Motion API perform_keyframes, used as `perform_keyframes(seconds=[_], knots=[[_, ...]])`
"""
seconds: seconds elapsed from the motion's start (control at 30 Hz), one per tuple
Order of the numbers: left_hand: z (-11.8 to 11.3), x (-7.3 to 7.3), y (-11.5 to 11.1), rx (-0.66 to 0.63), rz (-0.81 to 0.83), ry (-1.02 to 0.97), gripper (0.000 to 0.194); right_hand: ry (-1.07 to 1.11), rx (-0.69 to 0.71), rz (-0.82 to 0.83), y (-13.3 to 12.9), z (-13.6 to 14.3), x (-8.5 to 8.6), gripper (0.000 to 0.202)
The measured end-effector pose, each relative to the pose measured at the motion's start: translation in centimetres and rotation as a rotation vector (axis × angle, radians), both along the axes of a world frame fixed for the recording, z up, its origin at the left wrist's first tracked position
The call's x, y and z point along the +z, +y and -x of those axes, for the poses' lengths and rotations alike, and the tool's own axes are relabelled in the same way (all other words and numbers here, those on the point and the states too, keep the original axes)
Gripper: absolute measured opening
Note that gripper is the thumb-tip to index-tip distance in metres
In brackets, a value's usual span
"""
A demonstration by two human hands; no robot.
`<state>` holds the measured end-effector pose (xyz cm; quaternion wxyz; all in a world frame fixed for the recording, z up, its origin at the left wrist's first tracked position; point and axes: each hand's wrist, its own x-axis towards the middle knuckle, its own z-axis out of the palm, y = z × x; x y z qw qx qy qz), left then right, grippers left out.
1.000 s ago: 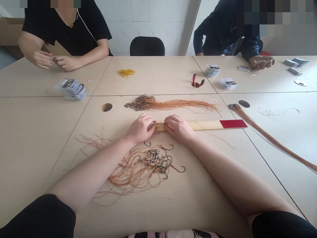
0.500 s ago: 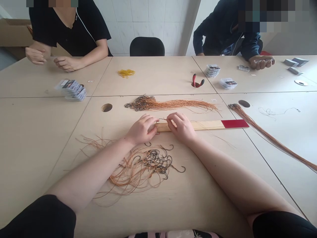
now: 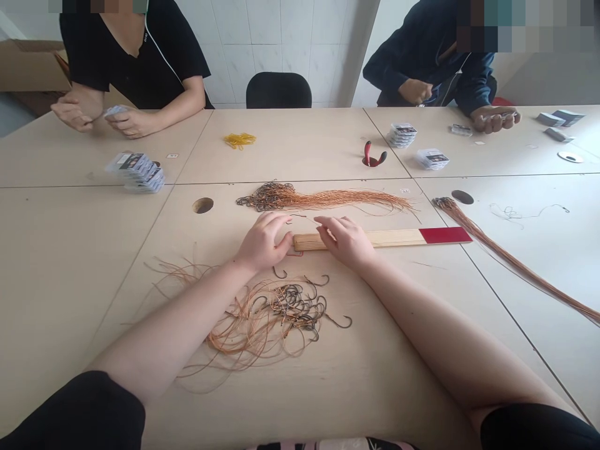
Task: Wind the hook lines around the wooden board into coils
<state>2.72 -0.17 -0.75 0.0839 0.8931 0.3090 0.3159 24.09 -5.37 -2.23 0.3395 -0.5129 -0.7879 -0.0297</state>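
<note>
A tied fishhook (image 3: 298,215) is between the left hand (image 3: 265,242) and right hand (image 3: 347,242), fingers loosely curved; I cannot tell whether either grips it. A red-ended wooden strip (image 3: 394,238) passes beneath the right.

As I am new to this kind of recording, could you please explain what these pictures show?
There is no machine: a person works with bare hands, and every picture comes from one camera on that person's head. The left hand is near the left end of the board, the right hand over it. A hook is between the hands; which one grips it is unclear. On the table, a tangle of hooks and orange lines lies closest, a bundle lies beyond the board, and another bundle to the right. Two people are opposite.
</note>
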Motion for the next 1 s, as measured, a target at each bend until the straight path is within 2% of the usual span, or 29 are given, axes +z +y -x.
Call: perform_keyframes(seconds=[0.1, 0.23, 0.37, 0.57, 0.77, 1.0], knots=[[0.8, -0.1, 0.8, 0.111, 0.002, -0.002, 0.032, 0.002, -0.067, 0.013, 0.8, -1.9, 0.0, 0.029], [1.9, -0.6, 2.5, 0.280, 0.017, -0.011, 0.035, 0.064, -0.250, 0.059, 1.9, -4.9, -0.2, 0.032], [2.6, -1.3, 3.9, 0.373, 0.062, 0.000, 0.036, 0.073, -0.350, 0.067, 2.3, -7.9, -0.5, 0.034], [2.4, -1.5, 4.0, 0.378, 0.098, 0.021, 0.034, 0.165, -0.639, 0.093, 3.0, -11.2, -1.6, 0.043], [2.3, -1.7, 4.1, 0.361, 0.091, 0.056, 0.036, 0.154, -0.702, 0.104, 3.5, -11.5, -2.4, 0.044], [2.2, -2.0, 3.9, 0.355, 0.103, 0.252, 0.045, 0.173, -0.849, 0.209, 3.4, -11.3, -2.1, 0.040]])
